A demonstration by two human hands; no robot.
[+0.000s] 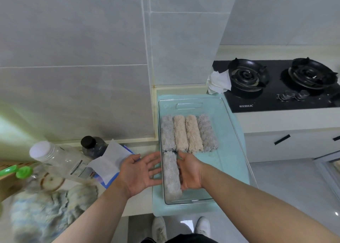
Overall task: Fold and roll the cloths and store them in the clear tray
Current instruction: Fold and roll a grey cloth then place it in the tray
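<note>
1. A blurred fluffy cloth [46, 211] lies heaped on the counter, behind the left wrist and well back from the fingers.
2. The left hand [141, 171] hovers palm up. Its fingers are straight and spread, holding nothing, and their tips are just outside the left wall of the tray [237, 132].
3. The right hand [189, 171] is inside the tray. Its fingers are together and laid flat along the right side of a grey roll [172, 174].
4. That roll lies lengthwise between the two sets of fingers, against the tray's left wall at its near end.
5. Just past the right fingertips, four more rolls stand side by side in a row: grey [167, 132], beige [180, 132], beige [192, 132], grey [207, 132]. The near roll's far end almost meets the leftmost grey one.
6. A teal mat [235, 162] lies under the tray and shows to the right of the right fingers.
7. Left of the left fingers lies a sheet of paper [108, 160]. Beyond it are a bottle [60, 158] lying on its side and a dark-capped jar [93, 145].
8. Far beyond the fingertips and to the right, a white rag [219, 83] sits at the edge of a black hob [276, 103].
</note>
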